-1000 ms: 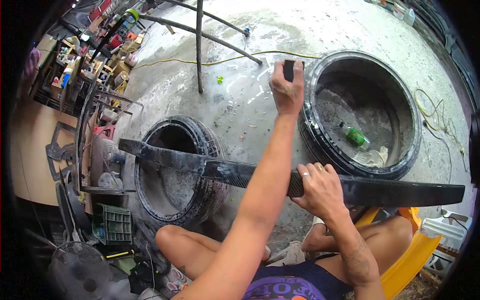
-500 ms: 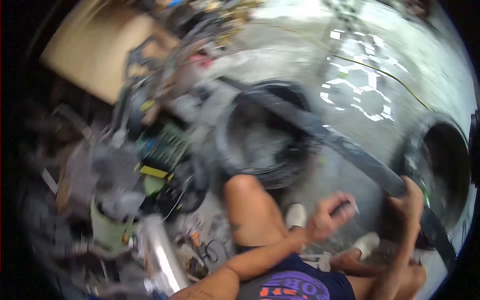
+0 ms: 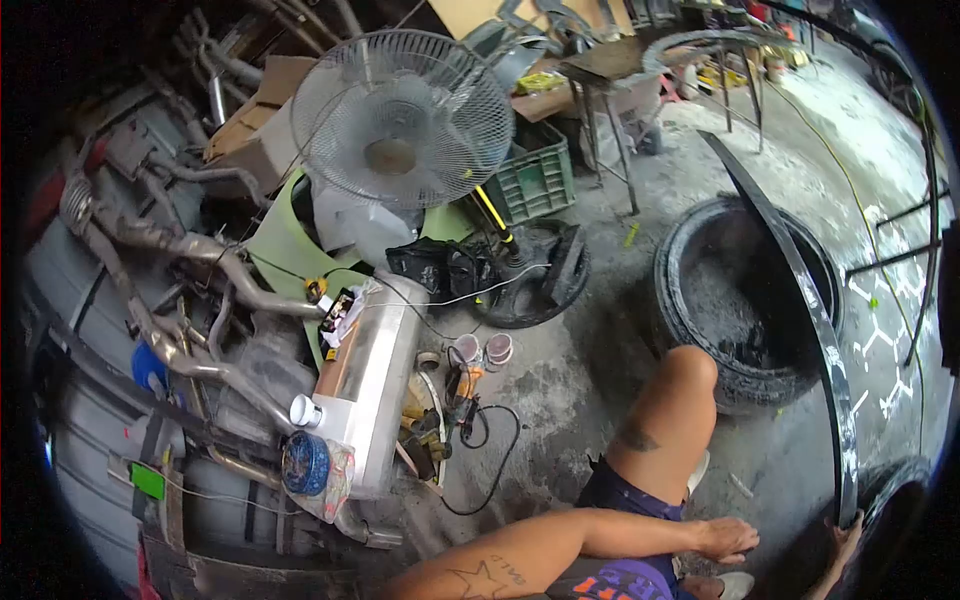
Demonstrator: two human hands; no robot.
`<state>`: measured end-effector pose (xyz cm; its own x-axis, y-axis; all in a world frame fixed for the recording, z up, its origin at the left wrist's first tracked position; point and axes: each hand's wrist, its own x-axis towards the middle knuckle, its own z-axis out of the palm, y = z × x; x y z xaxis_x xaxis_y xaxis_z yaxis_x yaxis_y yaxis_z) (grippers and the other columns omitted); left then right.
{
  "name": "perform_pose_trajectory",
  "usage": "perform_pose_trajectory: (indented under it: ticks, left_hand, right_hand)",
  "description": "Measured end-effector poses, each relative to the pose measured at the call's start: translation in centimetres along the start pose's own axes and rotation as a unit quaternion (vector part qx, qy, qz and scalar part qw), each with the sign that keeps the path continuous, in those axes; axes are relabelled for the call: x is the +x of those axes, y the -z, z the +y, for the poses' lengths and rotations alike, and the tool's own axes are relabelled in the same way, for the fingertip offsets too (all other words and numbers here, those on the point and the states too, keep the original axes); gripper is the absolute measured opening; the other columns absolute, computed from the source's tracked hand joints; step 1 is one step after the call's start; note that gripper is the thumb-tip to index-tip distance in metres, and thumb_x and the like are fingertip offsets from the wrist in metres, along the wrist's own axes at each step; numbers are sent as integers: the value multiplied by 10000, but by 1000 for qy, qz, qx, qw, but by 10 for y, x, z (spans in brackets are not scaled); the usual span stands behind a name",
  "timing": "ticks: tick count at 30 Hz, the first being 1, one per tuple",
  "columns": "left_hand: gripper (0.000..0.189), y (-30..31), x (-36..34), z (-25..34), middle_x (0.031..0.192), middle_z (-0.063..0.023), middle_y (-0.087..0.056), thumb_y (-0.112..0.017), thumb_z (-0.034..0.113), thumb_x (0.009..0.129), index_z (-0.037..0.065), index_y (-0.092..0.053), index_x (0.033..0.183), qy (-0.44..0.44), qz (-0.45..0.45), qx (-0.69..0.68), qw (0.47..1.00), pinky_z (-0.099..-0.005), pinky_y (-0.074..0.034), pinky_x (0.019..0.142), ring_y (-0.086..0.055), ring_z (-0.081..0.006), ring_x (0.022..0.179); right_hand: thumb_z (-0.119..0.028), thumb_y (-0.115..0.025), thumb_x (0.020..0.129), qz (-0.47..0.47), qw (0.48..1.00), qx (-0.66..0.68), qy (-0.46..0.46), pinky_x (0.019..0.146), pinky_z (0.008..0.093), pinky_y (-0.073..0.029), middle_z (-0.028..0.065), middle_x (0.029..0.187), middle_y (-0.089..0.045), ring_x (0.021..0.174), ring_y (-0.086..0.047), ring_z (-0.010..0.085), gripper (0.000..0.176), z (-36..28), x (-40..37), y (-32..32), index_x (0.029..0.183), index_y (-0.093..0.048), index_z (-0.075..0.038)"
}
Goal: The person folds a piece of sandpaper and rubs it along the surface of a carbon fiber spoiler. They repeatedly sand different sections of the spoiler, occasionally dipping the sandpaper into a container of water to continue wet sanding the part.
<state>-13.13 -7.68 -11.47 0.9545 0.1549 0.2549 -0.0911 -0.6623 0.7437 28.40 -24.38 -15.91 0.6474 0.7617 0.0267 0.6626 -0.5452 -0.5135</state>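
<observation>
A long black strip (image 3: pixel 800 265), narrow and slightly curved, lies across the top of a dusty tire (image 3: pixel 680 345) that rests flat on the floor. Its near end is in my right hand (image 3: pixel 848 540), whose fingers are wrapped around it, partly cut off by shadow and the dark edge of the view. My left hand (image 3: pixel 728 538) hovers by my knee, apart from the strip, with its back toward me and fingers curled. Whatever sits under those fingers is hidden. A second tire (image 3: pixel 900 485) stands beside my right hand.
To the left are a standing fan (image 3: pixel 390 155), a silver muffler (image 3: pixel 385 390) carrying a white jar (image 3: pixel 306 411) and a blue container (image 3: pixel 305 463), and exhaust pipes (image 3: pixel 215 265). A corded orange tool (image 3: pixel 465 383) and two cups (image 3: pixel 498 349) sit on the floor. Behind is a green crate (image 3: pixel 535 180).
My view has swung left, bringing the fan and muffler into sight. My left hand, which showed a small dark object earlier, has turned its back toward me. My right hand still grips the strip.
</observation>
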Motion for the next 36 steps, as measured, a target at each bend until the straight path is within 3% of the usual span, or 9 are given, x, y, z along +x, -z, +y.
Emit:
perform_pose_trajectory:
  ticks: [5, 7, 8, 10, 25, 27, 29, 33, 36]
  left_hand:
    - [440, -17, -4, -16, 1012, -192, -546, -687, 334, 832, -1, -524, 1066, 61, -54, -9, 997, -485, -451, 874, -567, -387, 1018]
    - [462, -29, -3, -25, 1025, -196, -541, -685, 342, 838, -2, -521, 1100, 69, -75, -6, 995, -482, -445, 890, -558, -388, 1031]
    - [470, -44, -3, -32, 1023, -196, -541, -685, 343, 840, -3, -516, 1110, 55, -40, 4, 998, -482, -447, 886, -559, -390, 1022]
    - [487, -51, -2, -39, 1035, -201, -545, -685, 348, 846, -3, -507, 1132, 51, -37, -3, 998, -487, -448, 883, -560, -398, 1017]
    - [400, -15, 7, -16, 935, -259, -584, -672, 290, 865, -34, -522, 1043, 157, 40, -121, 979, -513, -475, 784, -588, -460, 905]
    - [379, -27, 7, -23, 939, -244, -592, -677, 305, 858, -13, -560, 1027, 103, 75, -122, 984, -520, -474, 766, -595, -449, 888]
    - [415, -3, 7, -8, 1039, -251, -609, -658, 363, 853, -14, -579, 1009, 177, 32, -130, 975, -527, -469, 855, -585, -444, 1007]
    - [420, 30, 16, -6, 1041, -229, -672, -665, 400, 909, 14, -649, 1073, 217, -5, -105, 971, -458, -525, 806, -663, -389, 963]
    - [370, 41, 19, -6, 933, -217, -687, -716, 347, 893, 4, -659, 1019, 186, 98, -138, 968, -416, -524, 763, -681, -374, 868]
  right_hand:
    - [-215, -869, 680, 46, 999, -12, -17, 1041, 379, -402, 235, 1241, -586, 1158, -561, 336, 904, 25, 10, -7, 1426, -430, 50]
    - [-290, -837, 656, -75, 991, 31, -103, 791, 433, -524, 137, 917, -702, 838, -663, 312, 538, 42, 37, -6, 1109, -642, -76]
    - [-290, -837, 656, -74, 992, 33, -99, 791, 433, -524, 137, 917, -702, 838, -663, 312, 538, 40, 40, -10, 1109, -642, -76]
    - [-216, -885, 663, 85, 993, -53, 64, 1061, 413, -396, 233, 1295, -574, 1209, -541, 380, 962, 13, 32, -14, 1457, -404, 35]
    - [-316, -827, 740, 205, 944, -258, -9, 978, 470, -442, 205, 1291, -609, 1191, -563, 393, 753, -141, -23, -20, 1361, -517, -23]
    - [-302, -795, 783, 198, 947, -219, 123, 939, 476, -477, 226, 1235, -616, 1117, -598, 361, 669, -147, -30, -9, 1333, -543, -17]
    - [-277, -789, 758, 170, 975, -139, -41, 919, 463, -484, 173, 1155, -672, 1068, -625, 380, 489, -201, -38, -1, 1165, -658, -40]
    - [-148, -766, 727, 141, 975, -168, -29, 882, 461, -507, 161, 1108, -683, 1031, -646, 362, 507, -195, -41, 0, 1215, -640, -100]
    - [-169, -810, 727, 123, 984, -125, 22, 904, 467, -490, 171, 1117, -645, 1052, -611, 376, 542, -194, -45, 14, 1220, -602, -79]
